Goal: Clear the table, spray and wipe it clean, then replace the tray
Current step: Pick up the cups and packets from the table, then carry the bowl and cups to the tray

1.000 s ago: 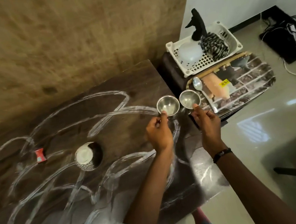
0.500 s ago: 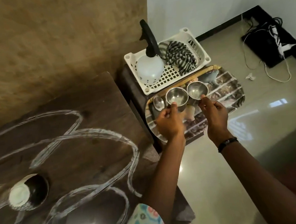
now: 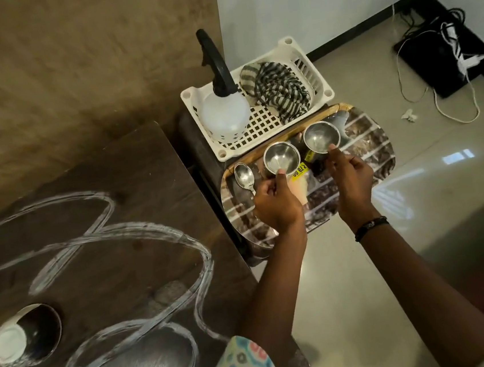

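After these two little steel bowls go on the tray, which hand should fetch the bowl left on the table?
Probably left. The left hand is nearer the table, where the dark bowl sits; the right hand is farther, over the tray.

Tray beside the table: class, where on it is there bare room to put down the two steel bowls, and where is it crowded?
The tray is bare along its right side and near edge, right of the right hand. Its left end is crowded: a spoon lies there, with the left hand above. The basket borders its far edge.
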`<action>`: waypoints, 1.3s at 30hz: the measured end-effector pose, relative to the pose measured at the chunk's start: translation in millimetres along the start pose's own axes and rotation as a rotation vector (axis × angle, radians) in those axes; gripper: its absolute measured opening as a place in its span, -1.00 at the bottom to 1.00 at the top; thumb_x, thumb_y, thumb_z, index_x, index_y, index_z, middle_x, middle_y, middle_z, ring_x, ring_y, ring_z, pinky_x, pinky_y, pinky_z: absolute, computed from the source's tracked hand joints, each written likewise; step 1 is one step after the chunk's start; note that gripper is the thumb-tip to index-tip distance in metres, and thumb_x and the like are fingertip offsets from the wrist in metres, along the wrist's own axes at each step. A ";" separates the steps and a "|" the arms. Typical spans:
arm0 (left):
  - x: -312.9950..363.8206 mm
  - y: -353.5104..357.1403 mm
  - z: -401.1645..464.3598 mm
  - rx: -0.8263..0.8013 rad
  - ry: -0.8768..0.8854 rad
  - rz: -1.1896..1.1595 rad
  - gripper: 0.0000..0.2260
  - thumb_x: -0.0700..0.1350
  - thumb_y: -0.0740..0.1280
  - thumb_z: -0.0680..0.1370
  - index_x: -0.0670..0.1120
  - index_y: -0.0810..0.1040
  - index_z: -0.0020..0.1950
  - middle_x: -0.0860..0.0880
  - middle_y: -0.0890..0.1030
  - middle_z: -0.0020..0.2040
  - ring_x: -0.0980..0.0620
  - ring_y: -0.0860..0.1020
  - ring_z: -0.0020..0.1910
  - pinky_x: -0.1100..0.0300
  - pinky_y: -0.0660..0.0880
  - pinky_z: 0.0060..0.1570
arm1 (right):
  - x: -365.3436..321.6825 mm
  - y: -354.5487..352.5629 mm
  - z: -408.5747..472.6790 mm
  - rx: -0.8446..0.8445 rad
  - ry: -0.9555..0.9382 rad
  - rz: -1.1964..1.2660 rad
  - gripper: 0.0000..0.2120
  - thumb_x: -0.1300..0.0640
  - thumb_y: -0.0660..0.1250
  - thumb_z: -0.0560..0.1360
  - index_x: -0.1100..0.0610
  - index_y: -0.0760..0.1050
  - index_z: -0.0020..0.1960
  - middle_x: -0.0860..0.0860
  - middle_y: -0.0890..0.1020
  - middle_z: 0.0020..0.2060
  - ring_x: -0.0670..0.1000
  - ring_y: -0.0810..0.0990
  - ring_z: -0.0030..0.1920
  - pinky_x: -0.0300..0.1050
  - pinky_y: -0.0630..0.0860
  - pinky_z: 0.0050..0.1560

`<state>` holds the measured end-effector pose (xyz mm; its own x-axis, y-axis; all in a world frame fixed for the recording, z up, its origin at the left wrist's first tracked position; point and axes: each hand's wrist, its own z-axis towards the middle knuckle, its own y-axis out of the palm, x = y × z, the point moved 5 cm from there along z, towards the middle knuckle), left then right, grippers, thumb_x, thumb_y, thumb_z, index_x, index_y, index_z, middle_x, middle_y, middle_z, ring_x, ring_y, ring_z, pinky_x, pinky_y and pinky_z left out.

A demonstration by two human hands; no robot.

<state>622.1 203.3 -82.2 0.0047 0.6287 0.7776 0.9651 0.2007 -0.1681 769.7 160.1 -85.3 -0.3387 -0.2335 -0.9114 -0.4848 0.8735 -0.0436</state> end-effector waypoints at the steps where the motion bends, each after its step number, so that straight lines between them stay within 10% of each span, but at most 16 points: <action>1: -0.4 -0.1 -0.3 0.007 -0.014 -0.002 -0.75 -0.05 0.43 0.47 -0.25 0.64 -0.13 -0.17 0.68 -0.18 0.03 0.54 -0.27 0.12 0.51 -0.17 | -0.4 -1.0 2.2 0.010 -0.003 -0.013 -0.73 0.17 0.35 0.54 0.18 0.45 -0.32 -0.12 0.58 -0.49 -0.20 0.55 -0.42 -0.30 0.48 -0.28; 13: 1.3 -1.9 1.9 -0.020 -0.079 0.026 -0.71 0.00 0.45 0.44 -0.25 0.63 -0.11 -0.17 0.67 -0.12 -0.01 0.54 -0.22 0.03 0.55 -0.10 | -1.1 2.8 7.5 0.017 -0.031 -0.137 -0.75 0.01 0.36 0.53 0.20 0.47 -0.12 0.00 0.57 -0.31 -0.16 0.53 -0.33 -0.35 0.47 -0.29; 19: 3.3 -10.2 4.0 -0.148 -0.070 0.098 -0.67 0.01 0.46 0.42 -0.22 0.57 -0.01 -0.15 0.65 0.00 -0.11 0.60 -0.03 0.02 0.57 -0.03 | -2.9 0.2 5.6 0.026 0.006 -0.120 -0.72 -0.06 0.41 0.49 0.08 0.40 0.02 -0.04 0.57 -0.05 -0.03 0.58 0.02 -0.13 0.55 0.08; 25: 28.6 -53.4 -11.8 -0.115 0.448 0.264 -0.78 -0.13 0.37 0.49 -0.11 0.49 0.11 -0.08 0.60 0.08 -0.04 0.54 0.06 0.15 0.48 -0.02 | -31.1 3.7 -52.0 0.104 -0.395 -0.270 -0.57 -0.06 0.34 0.54 0.12 0.31 0.27 0.01 0.43 0.23 -0.04 0.45 0.25 -0.02 0.49 0.24; 39: 13.9 -288.1 13.7 0.097 0.514 0.213 -0.92 -0.12 0.30 0.56 0.00 0.48 0.04 0.02 0.62 -0.04 0.19 0.57 -0.10 0.37 0.46 -0.06 | 36.9 135.0 -273.5 -0.593 -0.496 -0.390 -0.58 0.08 0.35 0.54 0.03 0.30 0.34 -0.08 0.52 0.17 -0.07 0.56 0.15 -0.03 0.55 0.14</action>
<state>340.5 164.5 -31.2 0.3473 0.2213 0.9113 0.9004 0.1929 -0.3900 471.1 152.6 -12.9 0.2635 -0.1360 -0.9550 -0.8804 0.3708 -0.2957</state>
